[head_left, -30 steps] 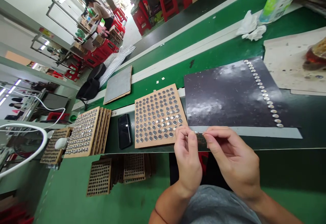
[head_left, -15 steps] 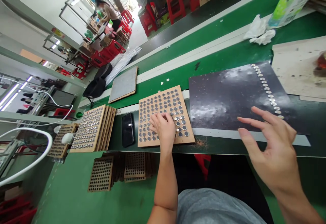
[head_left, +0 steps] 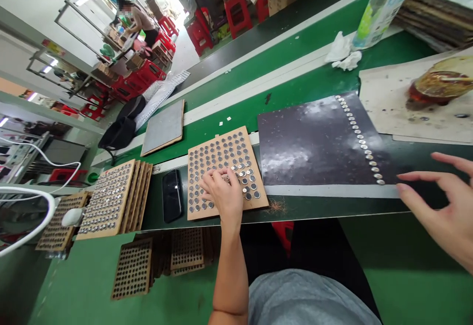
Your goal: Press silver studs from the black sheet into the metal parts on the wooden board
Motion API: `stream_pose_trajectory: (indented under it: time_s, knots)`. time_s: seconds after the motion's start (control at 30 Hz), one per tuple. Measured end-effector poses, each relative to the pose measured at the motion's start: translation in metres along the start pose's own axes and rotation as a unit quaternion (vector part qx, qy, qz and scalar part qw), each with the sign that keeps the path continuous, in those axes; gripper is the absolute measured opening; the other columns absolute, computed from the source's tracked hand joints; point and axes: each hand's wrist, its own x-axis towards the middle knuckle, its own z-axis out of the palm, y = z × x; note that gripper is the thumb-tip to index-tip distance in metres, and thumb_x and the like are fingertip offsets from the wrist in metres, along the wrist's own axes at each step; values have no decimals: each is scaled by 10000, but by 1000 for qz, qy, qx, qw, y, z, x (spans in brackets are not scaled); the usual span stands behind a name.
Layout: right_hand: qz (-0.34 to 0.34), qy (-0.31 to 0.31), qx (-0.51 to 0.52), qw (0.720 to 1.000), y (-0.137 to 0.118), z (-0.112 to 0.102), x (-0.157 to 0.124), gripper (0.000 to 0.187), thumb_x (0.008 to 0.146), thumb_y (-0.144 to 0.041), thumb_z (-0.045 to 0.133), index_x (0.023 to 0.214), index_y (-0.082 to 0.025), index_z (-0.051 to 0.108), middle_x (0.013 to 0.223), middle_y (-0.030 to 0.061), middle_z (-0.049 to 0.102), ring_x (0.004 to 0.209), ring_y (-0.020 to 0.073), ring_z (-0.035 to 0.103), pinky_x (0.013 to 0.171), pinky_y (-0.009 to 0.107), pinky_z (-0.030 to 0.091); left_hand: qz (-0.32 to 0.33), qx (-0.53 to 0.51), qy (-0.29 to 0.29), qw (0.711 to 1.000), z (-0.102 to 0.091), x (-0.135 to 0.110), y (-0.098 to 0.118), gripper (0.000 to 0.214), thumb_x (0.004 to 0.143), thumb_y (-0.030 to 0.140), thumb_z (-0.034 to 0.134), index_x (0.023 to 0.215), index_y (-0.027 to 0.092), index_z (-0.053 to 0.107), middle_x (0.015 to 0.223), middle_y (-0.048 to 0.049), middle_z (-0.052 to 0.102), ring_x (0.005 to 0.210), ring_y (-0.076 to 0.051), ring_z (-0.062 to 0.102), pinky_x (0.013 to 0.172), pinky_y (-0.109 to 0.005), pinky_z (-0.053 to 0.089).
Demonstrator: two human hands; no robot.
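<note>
My left hand (head_left: 222, 194) rests on a wooden board (head_left: 221, 172) with rows of holes holding small round metal discs; its fingers are curled down onto the discs in the lower middle of the board. My right hand (head_left: 443, 201) hovers open at the right, fingers stretched out, holding nothing. It is just right of the near end of a line of small discs (head_left: 360, 140) laid along the right edge of a dark sheet (head_left: 314, 142).
A black phone (head_left: 171, 195) lies left of the board. A stack of filled wooden boards (head_left: 114, 197) stands further left, and more boards (head_left: 162, 261) sit below the table edge. A plastic bottle (head_left: 384, 4) and crumpled white cloth (head_left: 342, 54) lie at the back. A person works far off.
My hands, together near the table edge a second ago, have parted: the left went onto the disc board, the right swung out to the right and now sits further right and lower.
</note>
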Motion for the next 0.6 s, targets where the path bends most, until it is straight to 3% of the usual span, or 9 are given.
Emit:
stream_pose_trajectory:
  time_s: [0.1,0.23,0.37,0.47,0.6]
  knots:
    - [19,-13,-10,1000,7,8,2,399,862,-617,570,747,-251,681,1349,115,624,1318,416,434,932,635,338,25,-38,-13,999,-3,-15,2,167,964,330,484,894,212,579,1208,-138,532,1283,-349,438,1069,-622,295]
    - [22,-33,7,999,-4,7,7,375,883,-543,597,700,-227,679,1341,116,641,1326,407,426,907,607,311,64,-137,-45,988,-6,-36,3,168,951,330,520,842,217,578,1144,-109,537,1224,-326,462,1067,-605,270]
    - [-4,-9,40,999,-21,-4,7,416,917,-544,573,685,-217,686,1274,129,675,1315,410,452,913,612,318,94,-229,-87,965,-8,-57,10,148,948,304,559,831,223,601,1067,-73,551,1150,-280,502,1074,-527,290]
    - [-43,1,149,988,-49,-13,0,331,916,-505,609,754,-231,701,1167,129,701,1193,352,562,967,578,370,102,-316,-160,929,-10,-71,20,173,957,314,574,819,217,616,1001,-60,551,1062,-240,534,1020,-438,363]
    - [-63,-66,342,935,-101,-16,-17,41,913,-296,671,907,-258,686,1074,60,680,1040,238,646,955,441,490,69,-413,-263,869,-15,-79,29,231,950,385,605,809,204,618,946,-47,548,962,-206,546,928,-360,411]
